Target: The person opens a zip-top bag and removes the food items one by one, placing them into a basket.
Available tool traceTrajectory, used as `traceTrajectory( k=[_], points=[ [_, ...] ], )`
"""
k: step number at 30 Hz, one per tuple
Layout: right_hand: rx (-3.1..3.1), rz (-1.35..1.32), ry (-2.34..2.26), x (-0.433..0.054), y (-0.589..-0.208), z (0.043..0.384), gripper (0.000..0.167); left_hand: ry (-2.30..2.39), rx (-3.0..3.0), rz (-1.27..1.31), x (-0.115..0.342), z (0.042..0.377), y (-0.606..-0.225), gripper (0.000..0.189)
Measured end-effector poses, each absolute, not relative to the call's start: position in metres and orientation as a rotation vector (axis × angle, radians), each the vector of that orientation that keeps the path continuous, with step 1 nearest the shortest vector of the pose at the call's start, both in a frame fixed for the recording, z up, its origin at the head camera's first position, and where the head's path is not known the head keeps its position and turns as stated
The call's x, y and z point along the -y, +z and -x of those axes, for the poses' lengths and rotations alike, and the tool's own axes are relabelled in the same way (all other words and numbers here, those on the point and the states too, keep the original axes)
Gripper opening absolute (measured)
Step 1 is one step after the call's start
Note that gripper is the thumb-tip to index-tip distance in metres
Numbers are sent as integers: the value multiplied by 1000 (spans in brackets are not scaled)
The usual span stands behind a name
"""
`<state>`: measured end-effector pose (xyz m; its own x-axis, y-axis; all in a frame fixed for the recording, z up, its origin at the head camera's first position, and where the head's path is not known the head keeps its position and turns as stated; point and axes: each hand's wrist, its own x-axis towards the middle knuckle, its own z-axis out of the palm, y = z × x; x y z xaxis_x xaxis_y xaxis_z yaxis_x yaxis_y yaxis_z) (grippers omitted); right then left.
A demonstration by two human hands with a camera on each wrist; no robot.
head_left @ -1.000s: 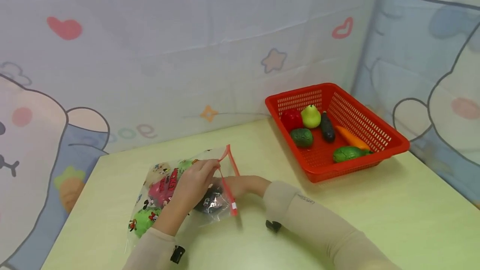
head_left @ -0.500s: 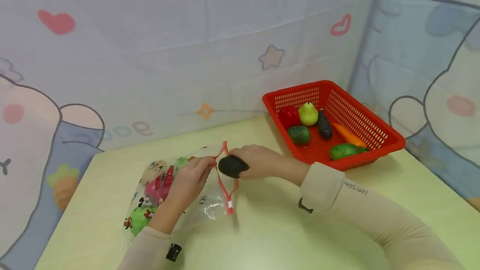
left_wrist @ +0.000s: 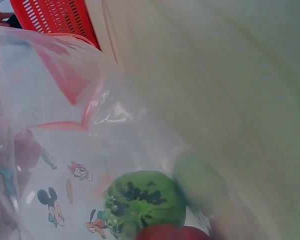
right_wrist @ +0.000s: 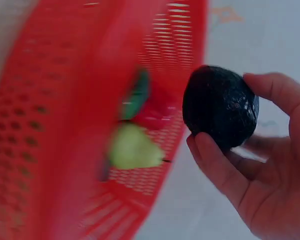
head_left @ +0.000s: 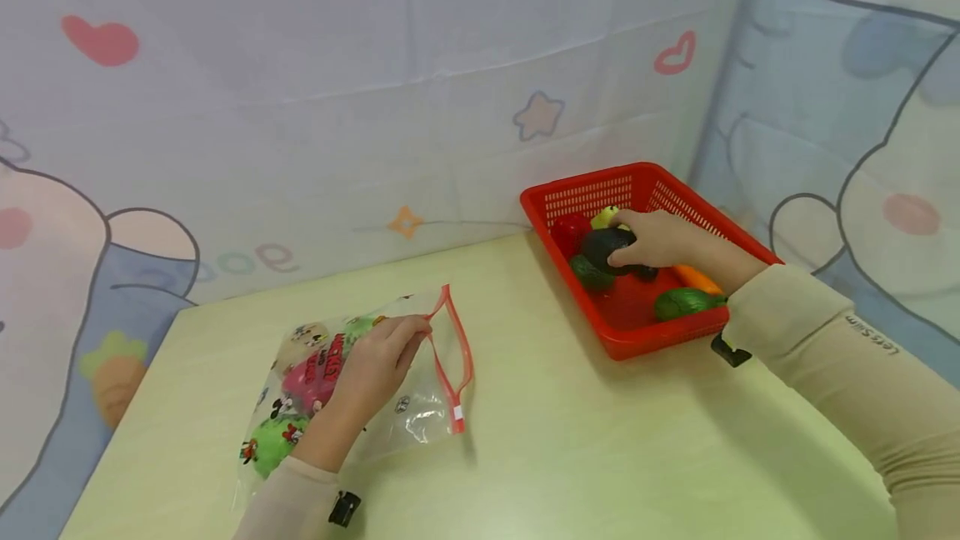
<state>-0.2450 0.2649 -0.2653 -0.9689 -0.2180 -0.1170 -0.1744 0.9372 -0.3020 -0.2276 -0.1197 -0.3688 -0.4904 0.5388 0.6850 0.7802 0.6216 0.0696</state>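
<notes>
My right hand grips a dark avocado between thumb and fingers, over the left part of the red basket. Below it in the head view are a red pepper-like piece, a yellow-green pear and a dark green avocado-like piece. On the left, my left hand pinches the red zip edge of a clear printed bag, whose mouth gapes to the right. Inside the bag lie a pink piece and a green pumpkin-like piece.
An orange carrot and a green gourd-like vegetable lie in the basket's right side. The basket stands near the back of the pale yellow table. A printed cloth hangs close behind.
My right hand has come out of the bag with the dark avocado and carried it right, over the basket. My left hand stays at the bag's edge.
</notes>
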Motion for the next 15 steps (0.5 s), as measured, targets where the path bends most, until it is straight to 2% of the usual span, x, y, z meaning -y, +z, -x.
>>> traceTrajectory(
  k=[6,11,15],
  points=[
    [-2806,259,-387,-268,-304,244,59,-512,2225,1049,121,227,-370,22],
    [-2682,272,-308,-255,-328,241,75,-517,2218,1075,122,227,-371,21],
    [-2671,241,-289,-252,-338,240,80,-510,2215,1082,123,227,-372,23]
  ],
)
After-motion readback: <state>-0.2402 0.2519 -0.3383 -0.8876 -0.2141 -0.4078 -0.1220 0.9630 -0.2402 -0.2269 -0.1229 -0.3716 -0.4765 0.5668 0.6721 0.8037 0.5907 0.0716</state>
